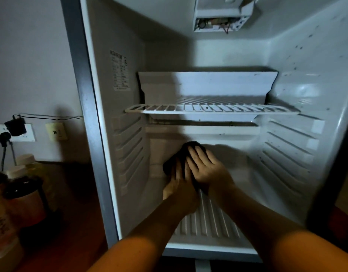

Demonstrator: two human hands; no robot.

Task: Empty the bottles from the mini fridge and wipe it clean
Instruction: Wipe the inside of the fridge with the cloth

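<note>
Forearms, two, bare, entering from the bottom edge and converging at centre frame. Left hand (179,185): fingers laid fairly straight over a dark cloth (174,163), pressing it. Right hand (205,166): fingers flat and slightly spread on the same cloth (overlapping the left). Cloth bunched on the floor of the mini fridge (287,154), lower centre, toward the back. Wire shelf (212,109): white, mid-frame, bare. Interior walls: white, ribbed, dark-speckled at right. Bottles (22,185): cluster at lower left, outside the fridge, on a reddish surface. Wall sockets (16,132): left edge, plugs and black cable attached.
</note>
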